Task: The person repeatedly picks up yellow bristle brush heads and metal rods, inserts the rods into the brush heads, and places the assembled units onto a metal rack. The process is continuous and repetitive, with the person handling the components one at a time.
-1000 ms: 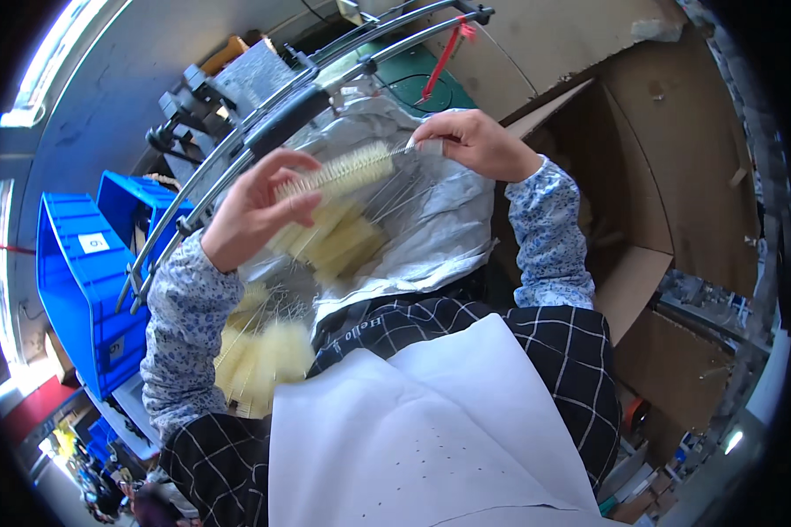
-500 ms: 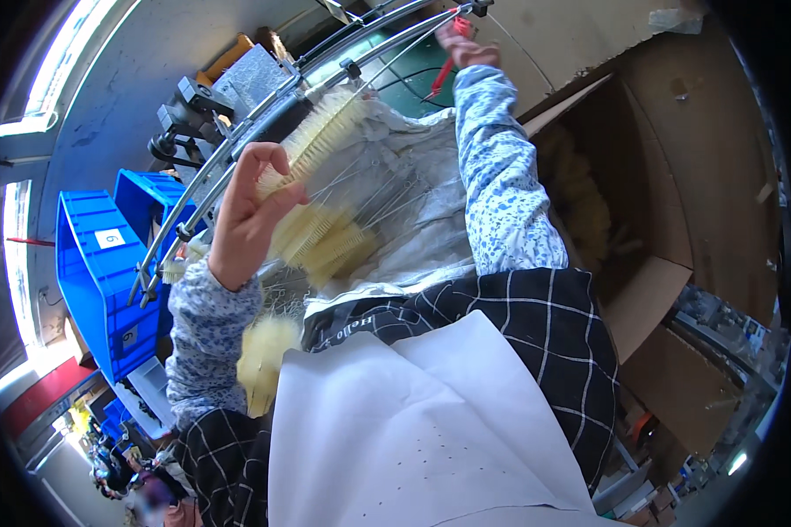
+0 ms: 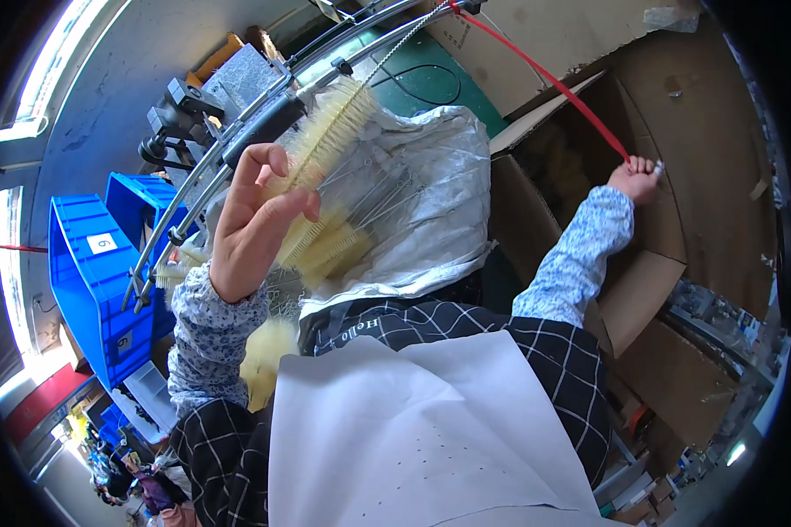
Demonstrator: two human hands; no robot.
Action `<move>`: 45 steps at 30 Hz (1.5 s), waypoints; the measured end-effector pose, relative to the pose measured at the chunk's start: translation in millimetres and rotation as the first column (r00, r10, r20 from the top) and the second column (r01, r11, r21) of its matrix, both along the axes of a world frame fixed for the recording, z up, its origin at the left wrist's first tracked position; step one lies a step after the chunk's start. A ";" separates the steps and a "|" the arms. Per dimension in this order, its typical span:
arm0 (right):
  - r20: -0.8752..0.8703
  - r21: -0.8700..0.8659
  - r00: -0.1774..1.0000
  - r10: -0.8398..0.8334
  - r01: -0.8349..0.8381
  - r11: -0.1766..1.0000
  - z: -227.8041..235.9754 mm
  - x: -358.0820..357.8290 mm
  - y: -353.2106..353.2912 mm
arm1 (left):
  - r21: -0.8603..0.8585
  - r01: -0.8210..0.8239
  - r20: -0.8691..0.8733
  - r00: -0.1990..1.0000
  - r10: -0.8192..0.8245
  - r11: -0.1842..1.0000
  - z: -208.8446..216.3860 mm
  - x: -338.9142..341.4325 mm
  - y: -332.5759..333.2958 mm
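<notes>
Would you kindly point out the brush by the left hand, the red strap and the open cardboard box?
Brush [image 3: 334,132]: head view, middle of its bristles.
Red strap [image 3: 562,89]: head view, middle of its length.
Open cardboard box [image 3: 642,299]: head view, its lower flap.

1. The one view looks from the person's head, through the left one of two fisheye cameras worn side by side.
2. It faces down and forward, over the white cloth [image 3: 395,430] to the left hand [image 3: 250,224] and the right hand [image 3: 634,182].
3. It is near, but wide: the blue bin [image 3: 88,285] and the box [image 3: 523,202] also fit inside.
</notes>
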State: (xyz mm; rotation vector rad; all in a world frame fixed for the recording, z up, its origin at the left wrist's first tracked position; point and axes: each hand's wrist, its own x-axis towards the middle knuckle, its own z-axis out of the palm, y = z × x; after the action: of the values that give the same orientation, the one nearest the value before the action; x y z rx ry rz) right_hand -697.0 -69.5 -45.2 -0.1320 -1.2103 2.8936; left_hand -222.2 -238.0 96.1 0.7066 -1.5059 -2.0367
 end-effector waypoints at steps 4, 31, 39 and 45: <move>-0.198 0.432 0.950 0.240 -0.135 0.892 74.0 97.9 -17.6 | -0.088 0.011 0.060 0.998 -0.006 0.996 -6.0 -5.1 1.0; -0.480 0.845 0.151 0.864 -0.185 0.502 98.6 258.6 -99.5 | -0.668 0.061 0.279 0.944 0.173 0.741 -3.1 -6.9 10.9; -0.375 0.892 0.145 0.916 -0.213 0.399 111.0 256.1 -98.5 | -0.774 0.103 0.292 0.934 0.208 0.625 3.4 -9.5 10.7; -0.433 0.884 0.119 0.893 -0.136 0.447 107.5 254.5 -100.9 | -0.794 0.124 0.304 0.929 0.212 0.596 5.4 -8.2 8.4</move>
State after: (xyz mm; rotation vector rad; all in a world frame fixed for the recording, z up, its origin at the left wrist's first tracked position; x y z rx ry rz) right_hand -442.5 -170.3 62.3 2.1321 -2.0520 1.7078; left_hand -230.4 -229.6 101.6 0.7266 -2.3403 -0.9534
